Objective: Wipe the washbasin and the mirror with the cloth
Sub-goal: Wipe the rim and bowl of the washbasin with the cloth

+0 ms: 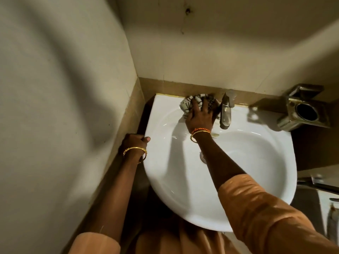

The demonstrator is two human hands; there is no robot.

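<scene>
A white washbasin (256, 162) fills the middle of the view, mounted against the tiled back wall. My right hand (200, 116) presses a white cloth with dark checks (190, 103) onto the basin's back ledge, just left of the metal tap (226, 110). My fingers cover most of the cloth. My left hand (135, 142) grips the basin's left rim, thumb on top. The drain (202, 156) is partly hidden behind my right forearm. No mirror is in view.
A metal holder (302, 110) with a round opening is fixed to the wall at the right of the basin. The side wall (64, 88) stands close on the left. A dark metal edge (319, 186) shows at the lower right.
</scene>
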